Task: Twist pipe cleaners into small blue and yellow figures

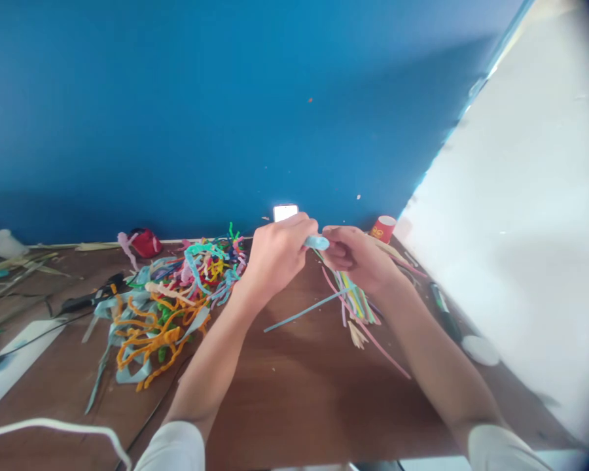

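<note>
My left hand (283, 254) is closed around a light blue, rounded piece (317, 243) whose tip sticks out toward the right; the rest of it is hidden by the fingers. Close beside that tip, my right hand (357, 260) has its fingers curled and pinched. Whatever those fingers may hold is too small or hidden to make out. Below the right hand lies a bundle of pale coloured strips (357, 302), with a pink strip (383, 350) and a thin blue strip (294, 318) reaching out from it over the brown table (294, 392).
A tangled heap of coloured pipe cleaners (150, 327) covers the table at left. A lit phone (285, 212) stands behind the hands by the blue wall. At right are a red paper cup (383, 229), a dark marker (446, 313) and a white disc (480, 350). A white cable (69, 426) crosses the front left.
</note>
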A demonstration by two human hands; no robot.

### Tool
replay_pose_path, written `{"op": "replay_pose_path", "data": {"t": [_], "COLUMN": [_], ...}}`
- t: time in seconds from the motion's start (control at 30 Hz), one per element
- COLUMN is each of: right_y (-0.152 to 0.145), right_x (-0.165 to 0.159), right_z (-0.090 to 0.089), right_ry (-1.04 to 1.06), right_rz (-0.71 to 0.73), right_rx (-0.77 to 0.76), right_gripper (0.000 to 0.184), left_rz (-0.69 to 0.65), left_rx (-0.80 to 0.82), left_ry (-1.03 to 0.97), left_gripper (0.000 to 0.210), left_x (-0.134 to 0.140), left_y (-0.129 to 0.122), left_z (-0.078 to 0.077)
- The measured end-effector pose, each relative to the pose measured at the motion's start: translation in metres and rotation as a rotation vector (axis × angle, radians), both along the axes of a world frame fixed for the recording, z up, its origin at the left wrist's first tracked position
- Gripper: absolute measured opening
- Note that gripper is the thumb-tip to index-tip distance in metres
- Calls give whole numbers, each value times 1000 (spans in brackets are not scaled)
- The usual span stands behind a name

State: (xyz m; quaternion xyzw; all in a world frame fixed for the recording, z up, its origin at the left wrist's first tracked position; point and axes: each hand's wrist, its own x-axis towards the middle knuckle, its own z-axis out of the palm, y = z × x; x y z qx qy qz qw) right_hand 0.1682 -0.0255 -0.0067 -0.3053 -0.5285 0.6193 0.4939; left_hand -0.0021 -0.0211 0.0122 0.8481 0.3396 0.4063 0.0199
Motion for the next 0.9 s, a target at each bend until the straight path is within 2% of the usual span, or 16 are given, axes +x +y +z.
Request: {"op": "replay_pose_path", "data": {"t": [0.07,0.13,0.23,0.37,0.47,0.57,0.63,0.73,0.83,0.9], "right_y": [-1,-2,-5,-8,-6,-2,0,2,4,6], "right_x": [0,2,5,11,16,21,23,24,21,17], "right_z": [1,3,7,10,10,9,9,8,7,4], "right_ry": [70,50,-139,-396,-565,-647,-668,-701,-694,-617], "right_rz": [13,-55,-203,-399,-440,-450,-455,-446,-428,-367], "right_rx": [-96,-54,192,604,884,1024,1049,1007,864,688], "right_gripper": [30,30,29,19,18,15,16,19,27,34], "left_rz": [18,29,5,-121,-226,-244,-223,-194,-110,-16], "left_rx": [121,123,-90,-440,-580,-634,-646,-597,-446,-291], "left_ry": [52,6,-223,-520,-566,-546,-519,-476,-388,-278], "left_gripper": [17,17,20,38,35,33,33,34,30,22], "left_x": [4,7,6,2,2,4,5,7,8,8], "left_y": [-2,-2,1,8,10,10,9,8,7,6], "left_z": [-3,-5,-5,-1,0,0,0,-1,-2,-4]}}
